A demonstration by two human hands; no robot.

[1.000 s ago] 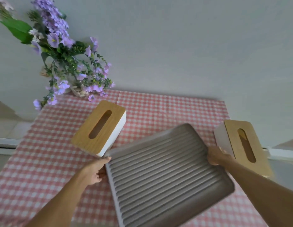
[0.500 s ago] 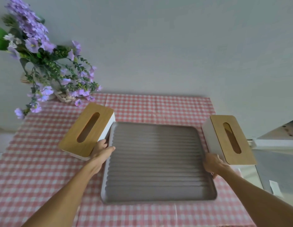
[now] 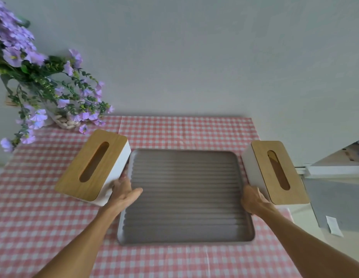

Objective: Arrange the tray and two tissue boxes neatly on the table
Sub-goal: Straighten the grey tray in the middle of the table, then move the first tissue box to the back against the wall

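Note:
A grey ribbed tray (image 3: 184,197) lies flat and square in the middle of the checked table. My left hand (image 3: 124,192) grips its left rim, thumb over the edge. My right hand (image 3: 252,200) holds its right rim. A white tissue box with a wooden lid (image 3: 94,166) stands angled against the tray's left side, touching my left hand. A second tissue box of the same kind (image 3: 276,171) stands at the tray's right side, near the table's right edge, close to my right hand.
A vase of purple flowers (image 3: 44,93) stands at the back left corner. The red-and-white checked cloth (image 3: 34,217) covers the table. A grey wall runs behind. Past the right edge lie a white ledge (image 3: 335,170) and grey floor.
The tray was tilted and held up a second ago; it now lies flat and straight between the two boxes. Both hands stayed on its rims.

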